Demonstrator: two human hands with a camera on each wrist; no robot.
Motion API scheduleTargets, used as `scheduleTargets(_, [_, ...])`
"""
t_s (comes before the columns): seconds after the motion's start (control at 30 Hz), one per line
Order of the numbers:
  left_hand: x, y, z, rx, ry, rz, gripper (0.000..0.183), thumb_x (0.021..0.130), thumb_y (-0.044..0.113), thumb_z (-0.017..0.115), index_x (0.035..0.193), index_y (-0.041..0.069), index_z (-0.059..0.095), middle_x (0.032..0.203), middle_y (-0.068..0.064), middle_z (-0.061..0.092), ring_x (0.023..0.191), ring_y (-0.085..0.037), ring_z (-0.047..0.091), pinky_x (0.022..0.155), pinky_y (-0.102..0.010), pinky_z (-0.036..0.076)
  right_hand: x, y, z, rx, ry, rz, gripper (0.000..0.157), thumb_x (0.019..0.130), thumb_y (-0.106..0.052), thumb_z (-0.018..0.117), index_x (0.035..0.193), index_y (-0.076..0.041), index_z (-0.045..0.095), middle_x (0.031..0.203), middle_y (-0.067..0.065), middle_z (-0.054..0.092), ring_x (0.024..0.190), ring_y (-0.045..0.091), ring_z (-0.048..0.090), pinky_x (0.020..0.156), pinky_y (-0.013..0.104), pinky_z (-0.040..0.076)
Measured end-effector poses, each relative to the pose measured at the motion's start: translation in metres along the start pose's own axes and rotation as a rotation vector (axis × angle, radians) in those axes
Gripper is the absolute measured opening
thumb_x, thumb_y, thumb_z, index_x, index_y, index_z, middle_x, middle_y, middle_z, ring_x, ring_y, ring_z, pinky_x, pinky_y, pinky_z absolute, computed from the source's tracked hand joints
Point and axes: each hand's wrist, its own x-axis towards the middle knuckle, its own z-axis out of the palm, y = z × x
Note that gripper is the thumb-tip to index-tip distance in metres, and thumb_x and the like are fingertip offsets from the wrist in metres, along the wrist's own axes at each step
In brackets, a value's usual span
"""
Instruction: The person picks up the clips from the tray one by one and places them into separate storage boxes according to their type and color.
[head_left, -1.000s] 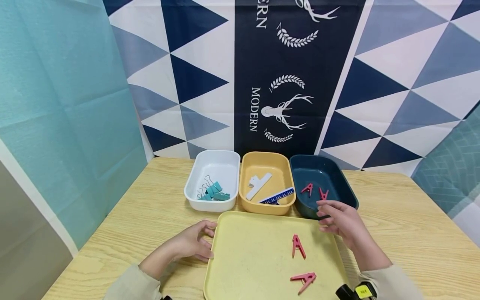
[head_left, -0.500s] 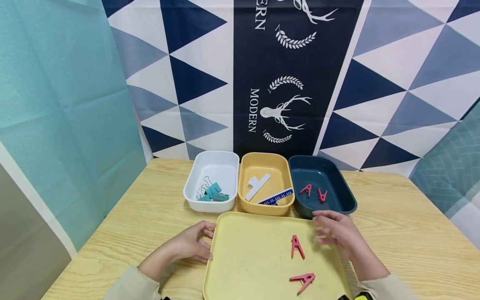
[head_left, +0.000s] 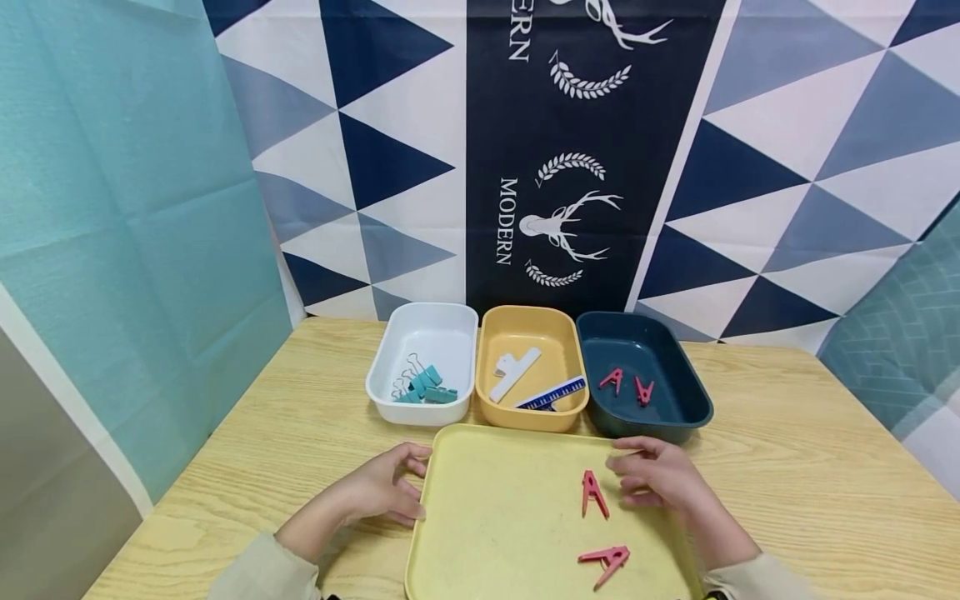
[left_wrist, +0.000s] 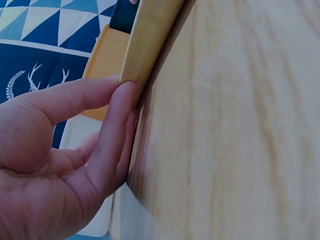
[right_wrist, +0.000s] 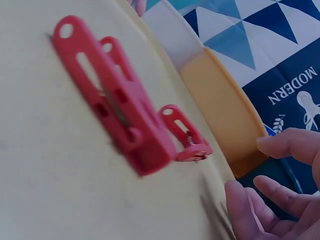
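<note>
My left hand (head_left: 388, 486) is at the left edge of the yellow tray (head_left: 495, 508). In the left wrist view its thumb and a finger pinch the tray's rim. My right hand (head_left: 660, 475), fingers spread and holding nothing, hovers over the tray's far right corner. Beside it lies a red clothespin (head_left: 593, 494), with another red clothespin (head_left: 606, 562) nearer the front. Both show large in the right wrist view. In the dark blue bin (head_left: 678, 375) are two more, a clothespin (head_left: 612, 381) and another clothespin (head_left: 643, 391).
A white bin (head_left: 442, 325) holds several teal binder clips (head_left: 426, 382). The orange bin (head_left: 528, 325) between the others contains a white clip (head_left: 516, 372) and a blue patterned clip (head_left: 551, 393). The bins stand in a row on the wooden table (head_left: 300, 400), behind the tray.
My right hand has moved from the dark blue bin's front edge back toward me and left, over the tray near the farther clothespin. The left hand stays at the tray's edge.
</note>
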Motion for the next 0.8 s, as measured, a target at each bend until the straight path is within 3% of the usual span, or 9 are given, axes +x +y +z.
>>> scheduleTargets(0.33, [0.001, -0.001, -0.001, 0.008, 0.001, -0.011, 0.074, 0.069, -0.019, 0.067, 0.133, -0.005, 0.034, 0.114, -0.018, 0.04, 0.085, -0.023, 0.058, 0.067, -0.041, 0.06, -0.001, 0.008, 0.013, -0.151, -0.048, -0.045, 0.059, 0.07, 0.004, 0.076, 0.123, 0.008, 0.051, 0.081, 0.01, 0.054, 0.065, 0.02, 0.058, 0.062, 0.036, 0.06])
scheduleTargets(0.63, [0.001, 0.0, -0.001, 0.012, -0.002, -0.014, 0.075, 0.069, -0.019, 0.068, 0.134, -0.005, 0.034, 0.115, -0.018, 0.04, 0.086, -0.024, 0.058, 0.068, -0.041, 0.06, -0.001, 0.007, 0.021, -0.368, -0.085, -0.138, 0.052, 0.061, 0.005, 0.082, 0.109, 0.007, 0.062, 0.074, 0.007, 0.047, 0.063, 0.017, 0.048, 0.051, 0.025, 0.056])
scheduleTargets(0.8, [0.0, 0.001, -0.001, 0.009, 0.001, -0.017, 0.075, 0.069, -0.019, 0.068, 0.134, -0.005, 0.034, 0.114, -0.018, 0.039, 0.085, -0.023, 0.056, 0.067, -0.04, 0.06, -0.003, 0.007, 0.022, -0.368, -0.097, -0.163, 0.046, 0.061, 0.009, 0.078, 0.104, 0.007, 0.062, 0.075, 0.007, 0.048, 0.062, 0.017, 0.05, 0.052, 0.027, 0.057])
